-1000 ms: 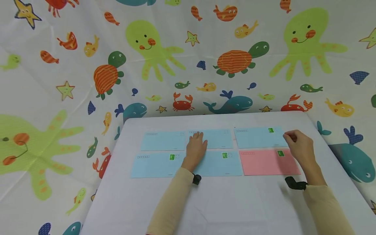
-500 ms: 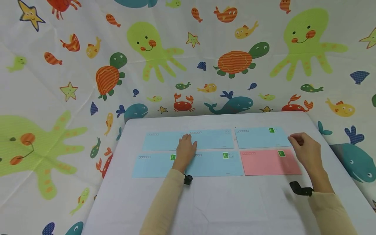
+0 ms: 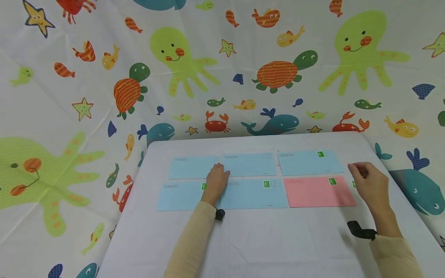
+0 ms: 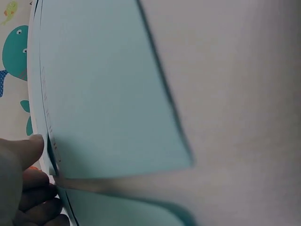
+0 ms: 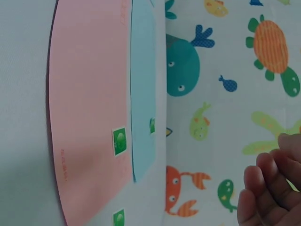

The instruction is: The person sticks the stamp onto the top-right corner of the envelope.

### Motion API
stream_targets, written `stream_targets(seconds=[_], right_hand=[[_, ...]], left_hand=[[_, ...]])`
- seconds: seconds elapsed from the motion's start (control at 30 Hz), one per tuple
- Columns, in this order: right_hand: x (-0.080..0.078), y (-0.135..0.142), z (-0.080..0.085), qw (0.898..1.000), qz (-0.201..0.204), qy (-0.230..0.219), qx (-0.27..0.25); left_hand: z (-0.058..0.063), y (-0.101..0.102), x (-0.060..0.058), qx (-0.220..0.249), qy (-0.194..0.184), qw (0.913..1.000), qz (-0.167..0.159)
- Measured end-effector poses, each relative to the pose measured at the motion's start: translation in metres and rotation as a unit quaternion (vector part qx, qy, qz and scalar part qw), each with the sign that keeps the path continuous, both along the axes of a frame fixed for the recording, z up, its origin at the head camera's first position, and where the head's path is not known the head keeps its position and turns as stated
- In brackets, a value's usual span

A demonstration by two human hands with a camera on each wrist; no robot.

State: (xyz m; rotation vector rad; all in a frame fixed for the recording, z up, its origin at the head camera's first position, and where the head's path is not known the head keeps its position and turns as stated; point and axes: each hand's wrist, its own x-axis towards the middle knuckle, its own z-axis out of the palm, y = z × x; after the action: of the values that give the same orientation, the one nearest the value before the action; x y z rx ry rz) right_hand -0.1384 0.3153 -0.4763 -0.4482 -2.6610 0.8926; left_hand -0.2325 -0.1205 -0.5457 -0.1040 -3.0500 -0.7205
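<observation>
Several blue envelopes and one pink envelope (image 3: 313,195) lie in two rows on a white table. My left hand (image 3: 216,185) rests fingers forward between the left and middle blue envelopes, its fingertips over the right end of the back left envelope (image 3: 191,168). It partly covers the green stamp on the front left envelope (image 3: 180,199). Beside its thumb (image 4: 33,148) lies the front middle envelope (image 4: 103,84). Right of the pink envelope is my right hand (image 3: 371,187), raised with fingers bent and thumb near forefinger; whether it pinches anything, I cannot tell. A loose green stamp (image 5: 118,218) lies below it.
Green stamps also sit on the front middle envelope (image 3: 250,199), the back right envelope (image 3: 302,164) and the pink one. The back middle envelope (image 3: 253,168) shows no stamp. A cloth with sea animals (image 3: 222,77) hangs behind and left of the table (image 3: 278,239).
My right hand has moved right and toward me, away from the back right envelope, uncovering the loose stamp. My left hand has slid left and slightly back off the back middle envelope.
</observation>
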Motion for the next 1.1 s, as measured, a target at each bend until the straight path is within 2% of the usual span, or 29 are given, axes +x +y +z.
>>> stream_targets(seconds=[0.27, 0.53, 0.77, 0.93, 1.1], right_hand=[[0.013, 0.009, -0.002, 0.998, -0.056, -0.028, -0.022], [0.022, 0.017, -0.002, 0.994, -0.1, -0.027, -0.043], [0.02, 0.023, -0.005, 0.988, -0.139, -0.029, -0.056], [0.015, 0.033, -0.011, 0.984, -0.152, -0.055, -0.074], [0.015, 0.044, -0.022, 0.981, -0.16, -0.076, -0.083]], left_hand=[[-0.005, 0.001, -0.001, -0.03, 0.003, 0.9995, -0.01], [-0.005, 0.003, -0.004, -0.055, 0.008, 0.9982, -0.021], [-0.004, 0.001, -0.005, -0.071, -0.003, 0.9972, -0.024], [-0.004, -0.002, -0.007, -0.07, -0.013, 0.9972, -0.024], [-0.001, -0.002, -0.01, -0.063, -0.038, 0.9969, -0.028]])
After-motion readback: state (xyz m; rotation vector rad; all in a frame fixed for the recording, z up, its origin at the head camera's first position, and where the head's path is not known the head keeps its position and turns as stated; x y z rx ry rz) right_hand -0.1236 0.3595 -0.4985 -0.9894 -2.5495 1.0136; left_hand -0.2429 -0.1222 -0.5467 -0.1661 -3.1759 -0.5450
